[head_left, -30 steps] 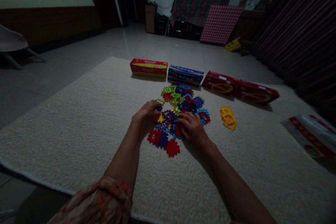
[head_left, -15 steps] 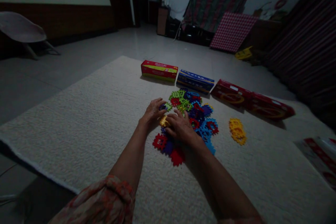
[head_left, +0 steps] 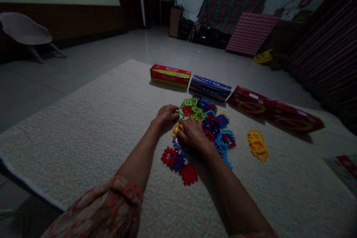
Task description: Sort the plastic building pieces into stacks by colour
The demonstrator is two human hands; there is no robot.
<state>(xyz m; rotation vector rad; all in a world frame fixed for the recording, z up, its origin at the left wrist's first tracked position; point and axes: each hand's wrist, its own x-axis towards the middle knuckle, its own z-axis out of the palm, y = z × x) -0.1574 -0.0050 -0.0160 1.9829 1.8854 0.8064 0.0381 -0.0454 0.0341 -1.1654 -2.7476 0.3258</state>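
A heap of flat plastic interlocking pieces (head_left: 208, 119) in green, blue, purple and red lies on a cream rug (head_left: 83, 130). My left hand (head_left: 166, 115) rests at the heap's left edge, fingers curled down onto the pieces. My right hand (head_left: 193, 134) lies over the near middle of the heap, fingers bent over a yellow piece (head_left: 176, 129) whose edge shows beside them. In this dim light I cannot see whether the right hand grips the yellow piece or only presses on it. Red pieces (head_left: 189, 173) lie nearest me.
A separate stack of yellow pieces (head_left: 258, 145) sits to the right. Behind the heap stand a red-green box (head_left: 170, 75), a blue box (head_left: 209, 87) and a long red box (head_left: 275, 113). A printed bag (head_left: 344, 169) lies far right. A chair (head_left: 25, 33) stands on the bare floor, left.
My right hand slid left across the heap and now meets my left hand over a yellow piece. The camera view shifted slightly, so the rug and boxes sit lower in frame.
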